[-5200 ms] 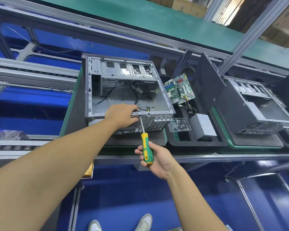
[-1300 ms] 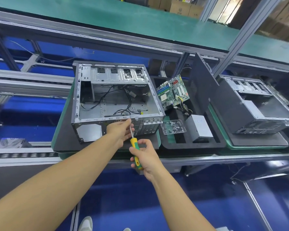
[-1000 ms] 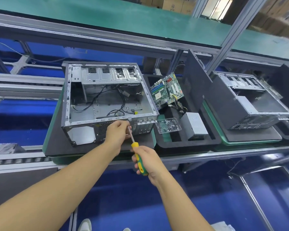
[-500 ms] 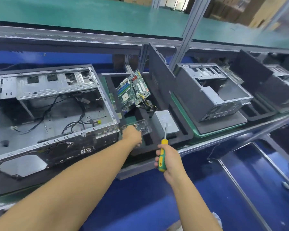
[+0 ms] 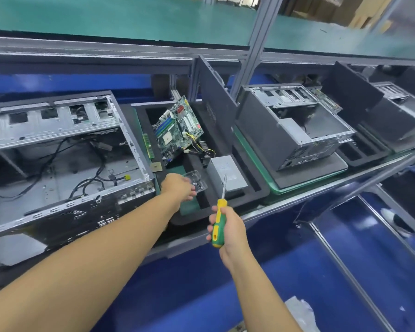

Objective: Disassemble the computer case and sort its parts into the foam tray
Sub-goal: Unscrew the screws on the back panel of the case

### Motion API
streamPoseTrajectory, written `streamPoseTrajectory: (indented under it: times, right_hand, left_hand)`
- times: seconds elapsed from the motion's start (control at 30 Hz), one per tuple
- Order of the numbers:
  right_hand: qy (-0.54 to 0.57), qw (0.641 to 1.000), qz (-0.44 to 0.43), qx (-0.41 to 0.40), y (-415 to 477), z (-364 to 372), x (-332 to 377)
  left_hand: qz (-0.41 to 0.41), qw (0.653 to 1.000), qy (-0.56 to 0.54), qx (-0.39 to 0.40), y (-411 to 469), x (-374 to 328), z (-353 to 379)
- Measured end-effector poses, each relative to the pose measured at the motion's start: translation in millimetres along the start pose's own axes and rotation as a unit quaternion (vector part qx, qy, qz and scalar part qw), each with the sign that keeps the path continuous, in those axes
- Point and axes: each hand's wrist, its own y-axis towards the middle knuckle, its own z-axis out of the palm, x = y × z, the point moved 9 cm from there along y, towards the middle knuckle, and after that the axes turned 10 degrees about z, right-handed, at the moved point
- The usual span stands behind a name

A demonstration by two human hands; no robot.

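Note:
The open metal computer case (image 5: pixel 65 144) lies on its side at the left, with loose cables inside. To its right is the black foam tray (image 5: pixel 256 183), which holds a green motherboard (image 5: pixel 177 130), a grey power supply (image 5: pixel 228 171), a memory stick (image 5: pixel 147 144), a small square chip (image 5: pixel 155 167) and a clear plastic screw box (image 5: pixel 198 179). My left hand (image 5: pixel 177 188) hovers over the near-left part of that box with its fingers loosely extended. My right hand (image 5: pixel 230 231) grips a green and yellow screwdriver (image 5: pixel 218 226), tip up, in front of the tray.
A dark side panel (image 5: pixel 216 109) stands upright behind the tray. More cases on foam (image 5: pixel 292 125) sit along the bench to the right. A metal post (image 5: pixel 254 44) rises behind, under a green upper shelf. The bench edge runs close in front of both hands.
My left hand left the case's rear edge and moved right to the screw box, where its fingers have loosened. My right hand pulled the screwdriver off the case and holds it upright.

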Motion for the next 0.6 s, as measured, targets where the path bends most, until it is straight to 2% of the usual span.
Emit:
streamPoseTrajectory:
  times: [0.1, 0.13, 0.23, 0.33, 0.43, 0.53, 0.6]
  right_hand:
    - [0.026, 0.998, -0.021, 0.055, -7.4, 33.4, 0.9]
    - [0.03, 0.996, -0.027, 0.075, -11.2, 44.8, -0.7]
    - [0.025, 0.989, -0.046, 0.14, -25.5, 81.7, -8.2]
    - [0.009, 0.976, -0.06, 0.211, -42.9, 121.2, -26.3]
    - [-0.039, 0.962, -0.075, 0.261, -59.2, 154.1, -58.5]
    - [-0.114, 0.951, -0.064, 0.28, -71.3, 175.9, -104.3]
    - [-0.153, 0.945, -0.031, 0.288, -76.2, 186.5, -139.1]
  left_hand:
    - [0.105, 0.991, 0.028, 0.075, -18.8, -44.7, 1.1]
    - [0.152, 0.981, 0.067, 0.097, -28.3, -61.6, -6.7]
    - [0.307, 0.914, 0.246, 0.102, -54.9, -104.6, -57.8]
    - [0.363, 0.854, 0.357, 0.103, -75.3, -112.7, -129.6]
    - [0.289, 0.838, 0.452, 0.097, -74.9, -82.0, -225.7]
    - [0.141, 0.855, 0.482, 0.132, -79.8, -24.2, -304.9]
    - [0.079, 0.834, 0.522, 0.163, -85.0, 11.0, -329.1]
